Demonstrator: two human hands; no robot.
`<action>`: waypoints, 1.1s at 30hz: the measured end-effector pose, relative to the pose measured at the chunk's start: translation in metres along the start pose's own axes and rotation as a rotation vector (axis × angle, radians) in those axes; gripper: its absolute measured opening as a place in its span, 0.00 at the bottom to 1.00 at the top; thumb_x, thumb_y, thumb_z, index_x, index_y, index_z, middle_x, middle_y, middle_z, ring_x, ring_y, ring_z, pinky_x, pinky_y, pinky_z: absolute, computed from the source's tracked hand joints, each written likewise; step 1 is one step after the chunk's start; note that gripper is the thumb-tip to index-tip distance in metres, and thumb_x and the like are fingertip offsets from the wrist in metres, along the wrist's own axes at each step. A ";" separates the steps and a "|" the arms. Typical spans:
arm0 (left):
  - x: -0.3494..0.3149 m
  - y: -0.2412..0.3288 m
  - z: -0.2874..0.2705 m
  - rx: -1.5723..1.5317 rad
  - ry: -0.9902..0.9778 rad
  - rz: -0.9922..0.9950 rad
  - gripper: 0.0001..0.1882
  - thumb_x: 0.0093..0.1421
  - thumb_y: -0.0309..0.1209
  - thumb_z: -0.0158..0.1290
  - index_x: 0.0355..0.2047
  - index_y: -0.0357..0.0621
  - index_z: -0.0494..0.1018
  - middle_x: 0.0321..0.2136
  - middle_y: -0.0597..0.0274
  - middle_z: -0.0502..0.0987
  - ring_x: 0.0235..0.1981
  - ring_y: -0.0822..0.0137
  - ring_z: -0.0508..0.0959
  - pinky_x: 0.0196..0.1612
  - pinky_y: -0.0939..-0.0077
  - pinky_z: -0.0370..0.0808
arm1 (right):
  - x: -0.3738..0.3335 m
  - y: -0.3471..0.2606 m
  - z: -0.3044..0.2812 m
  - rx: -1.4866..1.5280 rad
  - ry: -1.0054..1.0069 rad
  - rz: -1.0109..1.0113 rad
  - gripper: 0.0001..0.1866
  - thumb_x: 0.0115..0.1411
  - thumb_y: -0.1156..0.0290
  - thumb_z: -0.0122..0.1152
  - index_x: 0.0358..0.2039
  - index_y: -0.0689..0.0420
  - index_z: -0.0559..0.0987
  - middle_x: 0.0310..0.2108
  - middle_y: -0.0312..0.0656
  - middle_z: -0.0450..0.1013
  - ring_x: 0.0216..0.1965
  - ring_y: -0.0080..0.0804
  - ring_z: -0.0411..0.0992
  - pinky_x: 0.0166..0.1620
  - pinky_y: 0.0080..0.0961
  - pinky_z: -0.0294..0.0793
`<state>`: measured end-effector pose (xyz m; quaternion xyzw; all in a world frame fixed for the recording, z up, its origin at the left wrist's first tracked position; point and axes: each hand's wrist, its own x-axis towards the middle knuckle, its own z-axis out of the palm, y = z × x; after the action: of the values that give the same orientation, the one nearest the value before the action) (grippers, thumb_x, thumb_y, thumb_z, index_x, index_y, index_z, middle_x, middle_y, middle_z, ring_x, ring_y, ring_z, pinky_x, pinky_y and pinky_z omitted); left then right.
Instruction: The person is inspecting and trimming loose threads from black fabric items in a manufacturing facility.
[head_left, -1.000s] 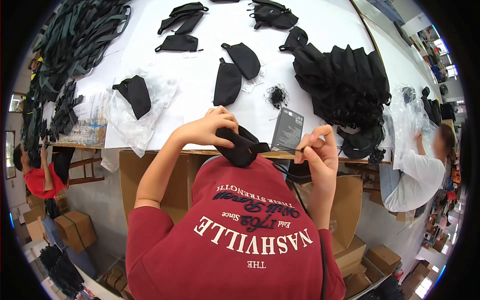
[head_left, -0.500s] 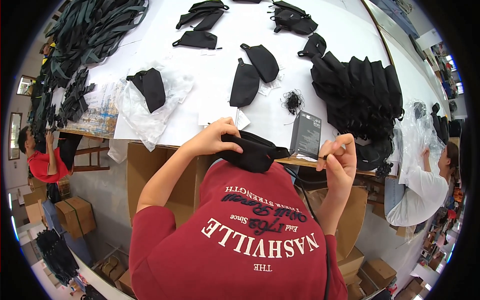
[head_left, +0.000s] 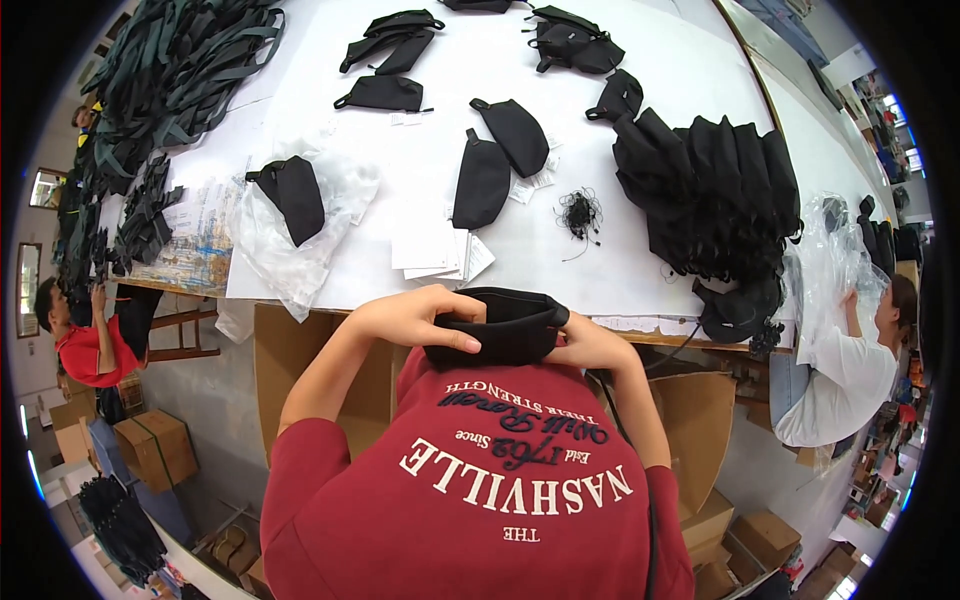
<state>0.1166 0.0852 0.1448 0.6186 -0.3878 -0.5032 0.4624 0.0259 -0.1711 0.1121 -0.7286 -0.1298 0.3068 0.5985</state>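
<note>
Between my hands, at the table's front edge, is a black fabric pouch (head_left: 500,345) with its mouth open upward. My left hand (head_left: 420,318) grips its left side, thumb on the near face and fingers reaching over the rim. My right hand (head_left: 592,345) is closed on its right end, with the fingers partly hidden behind it. Just beyond the pouch lie white cards (head_left: 425,250). Two more black pouches (head_left: 482,185) rest farther back, and a tangle of thin black cords (head_left: 580,215) lies to their right.
A large heap of black pouches (head_left: 700,190) covers the table's right. At left, a pouch (head_left: 296,200) lies on clear plastic (head_left: 255,245), near piled dark straps (head_left: 180,70). Cardboard boxes (head_left: 155,450) stand below. People work at left (head_left: 90,340) and right (head_left: 840,380).
My right hand has come leftward from beside the pouch to its right end. The dark grey printed tag near that hand is out of sight. The pouch's mouth is wider and faces up.
</note>
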 end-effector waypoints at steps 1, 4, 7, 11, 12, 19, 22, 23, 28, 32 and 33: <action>-0.002 -0.002 0.000 -0.001 0.005 -0.001 0.13 0.56 0.37 0.56 0.30 0.38 0.70 0.20 0.63 0.70 0.24 0.74 0.66 0.29 0.79 0.64 | 0.003 0.000 0.003 0.018 0.066 0.058 0.24 0.50 0.75 0.57 0.51 0.58 0.70 0.49 0.49 0.69 0.52 0.37 0.67 0.54 0.29 0.64; -0.002 -0.005 0.001 -0.026 0.086 0.036 0.14 0.57 0.38 0.55 0.31 0.38 0.69 0.19 0.65 0.68 0.23 0.75 0.64 0.28 0.79 0.63 | 0.012 0.042 -0.001 -0.314 0.329 0.076 0.19 0.49 0.75 0.57 0.45 0.58 0.72 0.41 0.53 0.73 0.44 0.45 0.71 0.47 0.31 0.69; -0.007 -0.007 -0.003 0.078 0.344 -0.147 0.14 0.58 0.38 0.54 0.32 0.37 0.70 0.20 0.60 0.70 0.23 0.72 0.68 0.29 0.77 0.65 | 0.012 0.067 -0.005 -0.245 0.518 0.251 0.16 0.48 0.75 0.58 0.41 0.58 0.73 0.31 0.55 0.74 0.35 0.52 0.72 0.41 0.33 0.72; -0.011 -0.012 -0.012 0.324 0.698 -0.190 0.12 0.55 0.35 0.55 0.33 0.39 0.72 0.21 0.51 0.73 0.22 0.59 0.72 0.31 0.72 0.69 | -0.006 0.099 -0.043 0.206 0.820 0.223 0.09 0.49 0.72 0.66 0.29 0.62 0.77 0.25 0.41 0.76 0.25 0.27 0.75 0.28 0.20 0.70; -0.015 -0.012 -0.015 0.317 0.679 -0.225 0.11 0.55 0.35 0.55 0.33 0.39 0.73 0.22 0.51 0.74 0.23 0.59 0.73 0.31 0.72 0.69 | -0.013 0.104 -0.053 0.321 0.883 0.133 0.08 0.51 0.71 0.65 0.29 0.61 0.77 0.24 0.38 0.76 0.23 0.24 0.74 0.26 0.17 0.68; -0.002 -0.010 -0.013 0.478 0.655 -0.261 0.10 0.55 0.37 0.55 0.32 0.44 0.73 0.21 0.52 0.74 0.23 0.53 0.74 0.28 0.68 0.69 | -0.040 0.051 -0.071 0.519 0.802 -0.009 0.09 0.54 0.72 0.63 0.35 0.59 0.75 0.22 0.32 0.71 0.21 0.17 0.69 0.24 0.12 0.63; 0.007 0.002 -0.018 0.589 0.601 -0.207 0.10 0.54 0.38 0.55 0.30 0.45 0.74 0.19 0.53 0.74 0.23 0.52 0.75 0.27 0.66 0.69 | -0.038 0.043 -0.071 0.280 0.967 -0.086 0.09 0.52 0.74 0.64 0.34 0.59 0.75 0.24 0.31 0.72 0.25 0.14 0.68 0.27 0.11 0.62; 0.011 0.005 -0.018 0.588 0.607 -0.207 0.10 0.54 0.38 0.55 0.30 0.45 0.74 0.19 0.53 0.74 0.23 0.52 0.75 0.27 0.66 0.69 | -0.034 0.033 -0.070 0.184 1.104 -0.101 0.11 0.52 0.76 0.65 0.35 0.60 0.75 0.27 0.32 0.73 0.28 0.13 0.68 0.28 0.10 0.62; 0.028 0.008 -0.018 0.789 0.568 -0.009 0.09 0.52 0.38 0.55 0.27 0.45 0.74 0.21 0.58 0.73 0.26 0.56 0.75 0.29 0.66 0.70 | -0.021 0.015 -0.066 0.241 1.099 -0.300 0.07 0.52 0.78 0.63 0.33 0.61 0.78 0.27 0.29 0.71 0.28 0.14 0.65 0.33 0.12 0.62; 0.043 0.016 -0.012 0.916 0.504 0.030 0.08 0.50 0.36 0.57 0.26 0.45 0.75 0.22 0.61 0.69 0.27 0.60 0.74 0.29 0.68 0.70 | -0.011 -0.004 -0.054 -0.295 1.041 -0.288 0.08 0.51 0.78 0.61 0.33 0.63 0.76 0.27 0.36 0.68 0.27 0.24 0.64 0.31 0.18 0.62; 0.046 0.016 -0.010 0.960 0.478 0.050 0.08 0.49 0.35 0.58 0.27 0.45 0.75 0.22 0.61 0.68 0.26 0.60 0.73 0.29 0.70 0.69 | -0.009 -0.011 -0.050 -0.297 1.046 -0.291 0.08 0.51 0.78 0.61 0.33 0.63 0.76 0.27 0.36 0.68 0.27 0.24 0.64 0.31 0.18 0.62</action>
<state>0.1350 0.0396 0.1490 0.8483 -0.4729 -0.1033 0.2145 0.0513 -0.2127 0.1299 -0.8345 0.0433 -0.2028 0.5104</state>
